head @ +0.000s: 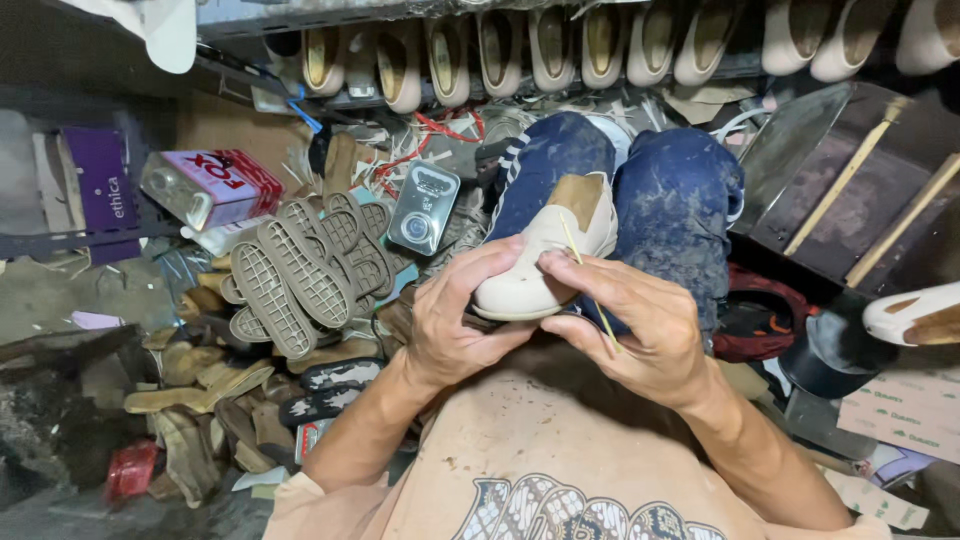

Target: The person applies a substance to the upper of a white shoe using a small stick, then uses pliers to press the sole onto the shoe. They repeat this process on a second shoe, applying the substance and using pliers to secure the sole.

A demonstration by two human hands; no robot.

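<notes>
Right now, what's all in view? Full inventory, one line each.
cream shoe upper: one, cream with tan lining, held over the knees
thin stick: one, yellowish, in the right hand, across the shoe
shoe soles: a fanned stack, grey-brown, tread up, left of the hands
row of shoes: about a dozen, cream, on the rack along the top
metal tin: one, silver, behind the soles
rectangular can: one, red and white, lying on its side at left
purple box: one, far left
leather scraps: heap, tan, lower left
red container: one, bottom left
wooden sticks: two, pale, on a dark board at right
knees: two, in stained blue trousers
left hand: grips the shoe's toe end
right hand: holds shoe and stick
</notes>
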